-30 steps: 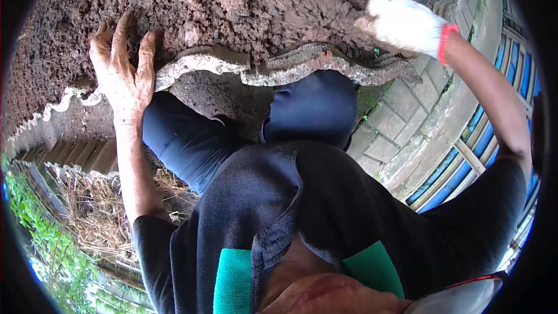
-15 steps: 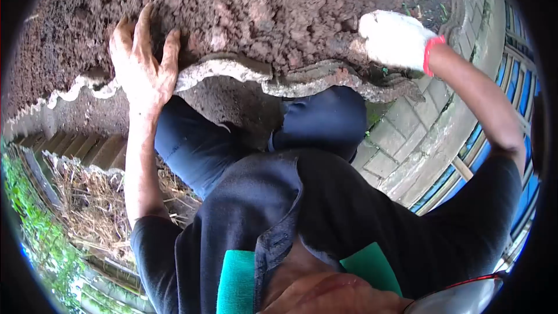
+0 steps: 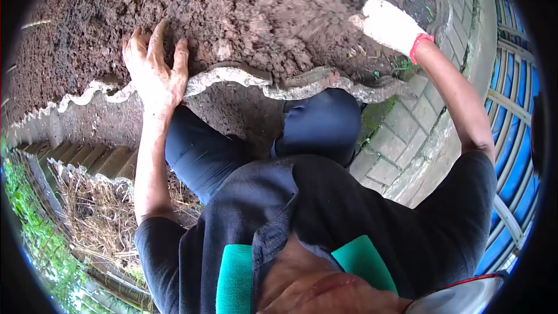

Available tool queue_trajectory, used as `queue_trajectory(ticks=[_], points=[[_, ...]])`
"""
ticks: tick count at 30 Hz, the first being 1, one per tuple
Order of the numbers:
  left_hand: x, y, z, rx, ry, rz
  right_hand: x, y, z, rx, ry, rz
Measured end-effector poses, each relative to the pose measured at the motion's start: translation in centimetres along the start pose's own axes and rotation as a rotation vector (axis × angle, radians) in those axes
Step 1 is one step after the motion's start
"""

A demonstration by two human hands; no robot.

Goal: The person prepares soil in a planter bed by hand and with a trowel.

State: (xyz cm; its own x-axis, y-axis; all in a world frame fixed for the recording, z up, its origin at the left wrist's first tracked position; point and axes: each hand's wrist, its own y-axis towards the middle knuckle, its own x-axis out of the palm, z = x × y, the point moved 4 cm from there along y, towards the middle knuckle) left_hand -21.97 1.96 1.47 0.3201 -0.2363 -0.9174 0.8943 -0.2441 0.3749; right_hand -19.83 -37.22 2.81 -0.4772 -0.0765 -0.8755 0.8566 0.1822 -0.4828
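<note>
My bare left hand (image 3: 156, 70) rests on the edge of the dark, crumbly soil (image 3: 221, 17). Its soil-stained fingers are spread, and its palm lies over the wavy border (image 3: 226, 74) that edges the bed. My right hand (image 3: 390, 26) wears a white glove with a red cuff and is held at the right part of the bed. Brownish soil shows at its fingertips, and loose soil beside them is smeared by motion. The glove is too bright to show how its fingers are bent or whether anything is in them.
My knees (image 3: 319, 119) are just below the wavy border. Paving blocks (image 3: 401, 122) and a concrete kerb run along the right, beside a slatted fence with blue behind it (image 3: 511, 116). Dry straw (image 3: 104, 209) lies at lower left, near corrugated edging (image 3: 96, 160) and green plants.
My gloved right hand has shifted slightly up, and the soil to its left is now blurred by motion. My left hand stays on the border; the view has shifted a little.
</note>
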Motion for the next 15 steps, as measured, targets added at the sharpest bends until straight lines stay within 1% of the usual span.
queue_trajectory(ticks=[3, 4, 5, 7, 8, 9, 11, 12, 13, 15], points=[[0.3, -0.1, -0.2, -0.049, -0.023, -0.029, -3.0, -1.4, -1.9, -0.069, 0.008, 0.221], [0.1, 0.0, 0.1, -0.028, -0.009, -0.007, -3.1, -1.4, -1.7, -0.157, -0.009, 0.403], [0.0, -0.1, 0.3, -0.013, 0.055, 0.024, -4.0, -1.7, -2.1, -0.080, -0.034, 0.313], [-0.2, 0.4, 0.0, -0.093, -0.108, -0.063, -6.7, -3.1, -2.9, 0.089, -0.088, 0.136], [-0.7, 0.9, 0.6, -0.168, -0.206, -0.125, -7.3, -4.4, -2.9, 0.067, -0.079, 0.186], [-0.7, 1.2, 1.0, -0.180, -0.296, -0.136, -7.3, -5.8, -3.2, 0.002, -0.063, 0.322], [0.3, 1.3, 2.0, -0.070, -0.328, -0.023, -6.8, -9.7, -3.4, -0.101, -0.041, 0.576], [0.3, 1.4, 3.0, -0.013, -0.224, -0.046, -5.5, -11.2, -4.0, -0.092, -0.205, 0.625], [0.2, 1.5, 3.3, -0.010, -0.243, -0.042, -4.5, -11.9, -4.5, -0.109, -0.234, 0.754], [0.8, 1.1, 2.6, 0.047, -0.217, 0.032, -1.6, -13.4, -5.0, -0.090, -0.227, 0.636]])
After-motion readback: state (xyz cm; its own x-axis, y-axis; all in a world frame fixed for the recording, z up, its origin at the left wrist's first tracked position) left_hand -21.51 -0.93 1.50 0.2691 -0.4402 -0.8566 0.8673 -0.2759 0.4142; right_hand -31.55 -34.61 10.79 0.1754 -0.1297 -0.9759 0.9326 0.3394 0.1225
